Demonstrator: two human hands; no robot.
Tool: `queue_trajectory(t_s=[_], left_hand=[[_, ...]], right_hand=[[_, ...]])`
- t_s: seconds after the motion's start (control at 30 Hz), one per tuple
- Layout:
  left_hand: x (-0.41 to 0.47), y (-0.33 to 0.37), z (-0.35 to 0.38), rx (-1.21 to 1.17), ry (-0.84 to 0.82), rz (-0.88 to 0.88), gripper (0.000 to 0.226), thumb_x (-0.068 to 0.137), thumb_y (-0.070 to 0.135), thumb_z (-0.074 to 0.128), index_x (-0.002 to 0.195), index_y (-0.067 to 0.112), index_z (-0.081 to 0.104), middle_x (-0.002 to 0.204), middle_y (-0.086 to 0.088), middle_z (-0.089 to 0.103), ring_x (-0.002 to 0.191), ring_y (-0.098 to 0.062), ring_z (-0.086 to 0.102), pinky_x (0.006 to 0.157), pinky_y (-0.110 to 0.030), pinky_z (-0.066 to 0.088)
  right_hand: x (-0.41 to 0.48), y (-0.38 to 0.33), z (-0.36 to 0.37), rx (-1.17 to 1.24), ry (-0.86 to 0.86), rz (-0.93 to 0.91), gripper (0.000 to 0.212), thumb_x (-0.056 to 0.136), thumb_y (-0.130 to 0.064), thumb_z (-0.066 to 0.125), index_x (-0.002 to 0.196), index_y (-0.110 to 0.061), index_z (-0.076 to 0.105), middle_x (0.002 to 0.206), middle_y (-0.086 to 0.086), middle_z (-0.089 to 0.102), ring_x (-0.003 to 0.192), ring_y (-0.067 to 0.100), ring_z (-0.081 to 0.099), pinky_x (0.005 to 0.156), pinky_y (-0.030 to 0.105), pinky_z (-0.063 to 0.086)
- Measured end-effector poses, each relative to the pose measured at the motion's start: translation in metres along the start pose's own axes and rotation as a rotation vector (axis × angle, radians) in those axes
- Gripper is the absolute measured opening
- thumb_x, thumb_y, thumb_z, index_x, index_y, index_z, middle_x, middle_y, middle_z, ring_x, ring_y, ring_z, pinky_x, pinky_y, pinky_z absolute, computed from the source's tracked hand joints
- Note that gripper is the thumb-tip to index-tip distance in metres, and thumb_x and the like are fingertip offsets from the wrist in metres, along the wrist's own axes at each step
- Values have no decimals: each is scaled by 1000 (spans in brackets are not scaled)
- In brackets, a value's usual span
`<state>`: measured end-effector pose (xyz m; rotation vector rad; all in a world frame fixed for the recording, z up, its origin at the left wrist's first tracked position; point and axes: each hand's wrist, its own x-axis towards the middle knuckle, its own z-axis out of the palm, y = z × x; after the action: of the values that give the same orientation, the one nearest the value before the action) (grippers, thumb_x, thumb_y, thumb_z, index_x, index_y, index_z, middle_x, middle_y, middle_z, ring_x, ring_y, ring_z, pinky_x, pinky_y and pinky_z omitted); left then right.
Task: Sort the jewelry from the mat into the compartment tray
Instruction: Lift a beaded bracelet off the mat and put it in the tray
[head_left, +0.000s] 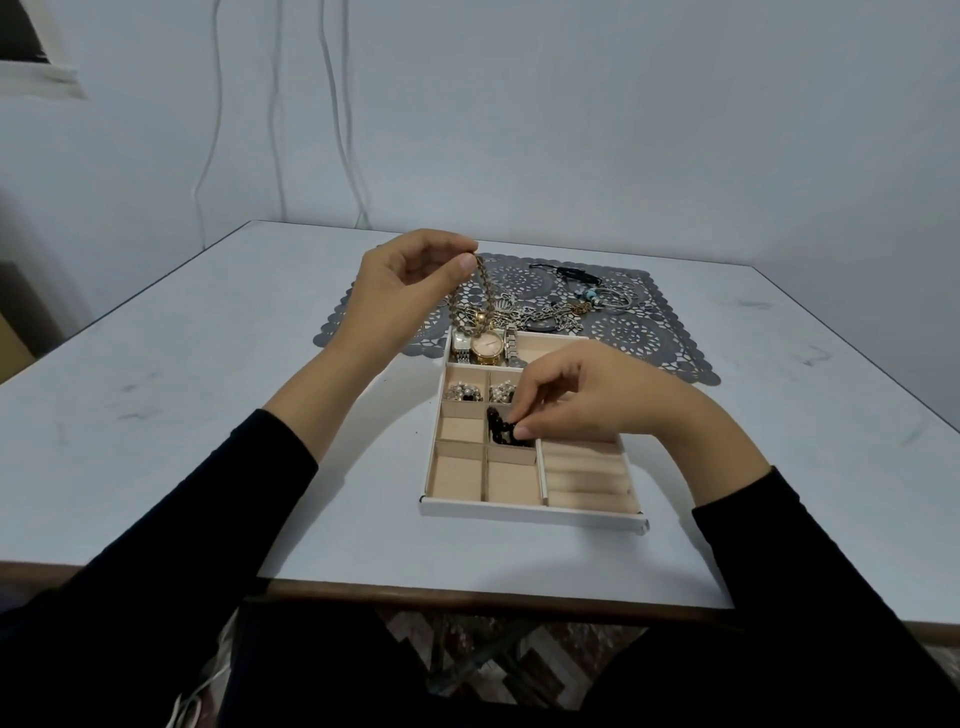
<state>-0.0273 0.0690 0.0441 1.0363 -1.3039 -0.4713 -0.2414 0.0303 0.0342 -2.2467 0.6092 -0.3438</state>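
Note:
A white compartment tray (530, 512) with beige lining sits mid-table. Behind it lies a grey lace mat (639, 332) with a tangle of chains and bracelets (566, 306). My left hand (400, 291) pinches the top of a gold chain (483, 291) that hangs over the mat's near edge and the tray's back compartment, where two watches (478, 347) lie. My right hand (587, 400) pinches a black bead bracelet (506, 428) in a middle small compartment. Pearl pieces (480, 391) fill the two small compartments behind it.
The tray's front small compartments and the long ridged section (587, 475) at its right hold nothing. The white table (208, 415) has bare surface on both sides of the tray. Cables (332, 104) hang on the wall behind.

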Motion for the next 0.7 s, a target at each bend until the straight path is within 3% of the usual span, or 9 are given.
queue_trajectory(t_s=[0.23,0.4,0.57,0.7], left_hand=[[0,-2,0,4,-7,-4,14,87,9,71,96,20,71,85,10,73,86,-9,68,82,-20,51],[0,-3,-1,-2,-7,-6,14,87,9,71,96,20,72,85,10,74,86,-9,68,83,-21,51],[1,-2,-1,2,-5,5,15,87,9,71,95,21,71,85,10,74,85,-9,68,82,-20,52],[0,-2,-1,1,-8,1,14,87,10,71,95,22,71,84,11,74,84,-8,68,80,-19,51]], right_hand=[[0,-1,-2,-68,-74,-16,12,75,-17,80,87,-17,78,93,-6,73,90,10,67,90,37,52],[0,2,-6,3,-60,-13,10,78,-16,78,88,-15,77,91,1,74,90,22,69,89,45,53],[3,2,-2,63,3,-69,19,77,-9,78,96,-7,75,91,4,74,90,23,69,86,35,55],[5,1,4,-2,4,-119,21,77,-11,78,98,-10,76,97,-1,73,94,14,68,90,36,53]])
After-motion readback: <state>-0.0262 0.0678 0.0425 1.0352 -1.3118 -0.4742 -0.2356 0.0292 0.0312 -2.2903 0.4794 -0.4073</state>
